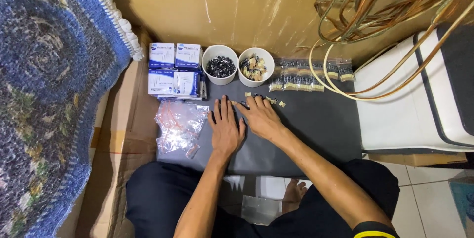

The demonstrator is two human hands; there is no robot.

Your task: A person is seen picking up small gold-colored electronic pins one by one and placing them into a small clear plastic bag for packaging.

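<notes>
Matt dark mat (316, 124); glossy white cups (219, 53); clear crinkly plastic bags (180, 124); shiny copper tubing (375, 6); woolly rug (44, 70).

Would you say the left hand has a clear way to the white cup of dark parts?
Probably yes: the left hand lies flat on the grey mat, and nothing stands between it and the cup just ahead.
</notes>
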